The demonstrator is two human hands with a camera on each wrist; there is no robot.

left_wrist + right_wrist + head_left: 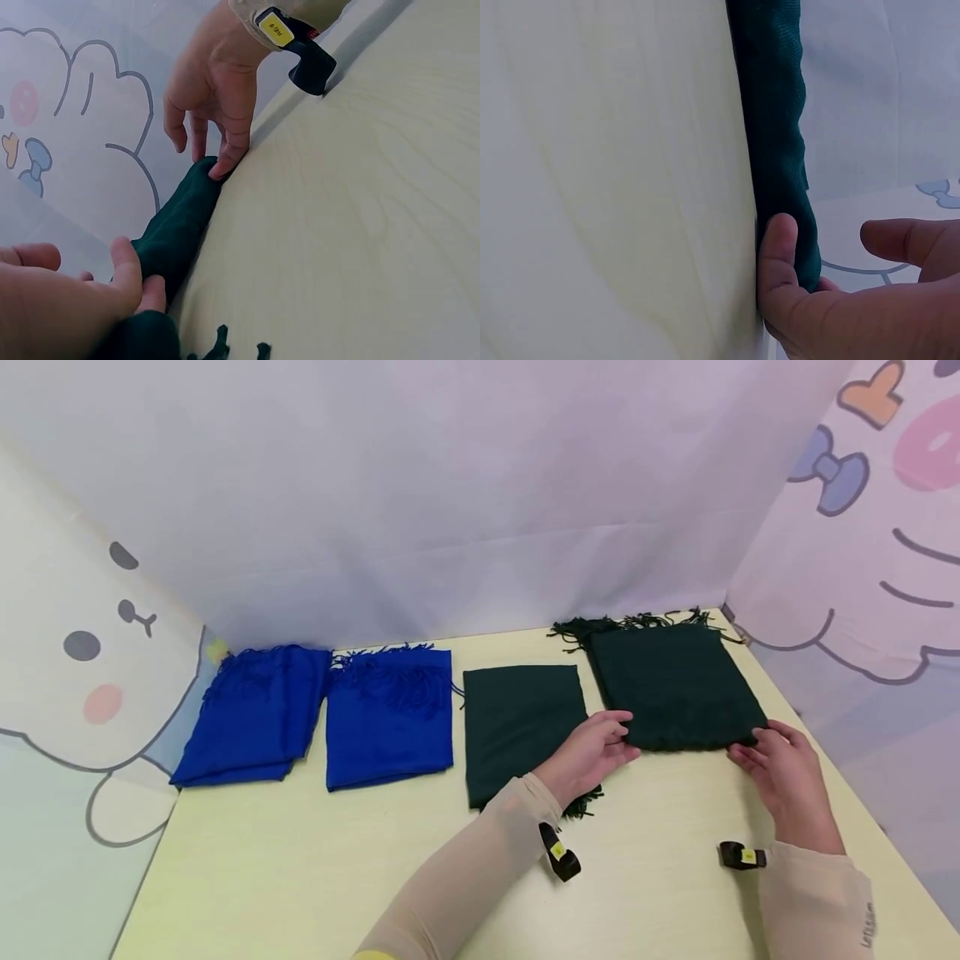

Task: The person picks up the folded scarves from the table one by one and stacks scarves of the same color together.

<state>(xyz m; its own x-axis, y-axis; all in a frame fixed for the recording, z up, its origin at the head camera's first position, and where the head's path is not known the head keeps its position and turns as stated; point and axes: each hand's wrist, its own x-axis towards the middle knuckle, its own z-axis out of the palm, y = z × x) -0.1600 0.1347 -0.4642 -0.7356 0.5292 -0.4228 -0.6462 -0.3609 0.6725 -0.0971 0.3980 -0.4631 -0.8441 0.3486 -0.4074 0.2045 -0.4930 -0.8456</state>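
A dark green fringed scarf (675,685), folded into a thick square, lies on the right part of the table with its fringe at the back. My left hand (585,758) pinches its near left corner between thumb and fingers. At the near right corner, my right hand (793,777) grips the folded edge; the right wrist view shows the thumb (780,247) against the front of the fold. Beneath my left forearm and hand lies a second folded dark green scarf (521,718), partly covered, some fringe showing at its near edge.
Two folded blue scarves lie to the left, one at the far left (247,718) and another (390,735) beside it, fringes toward the back. The pale wooden table (300,877) meets a white cloth wall (450,510) behind. Cartoon-printed cloth hangs on both sides.
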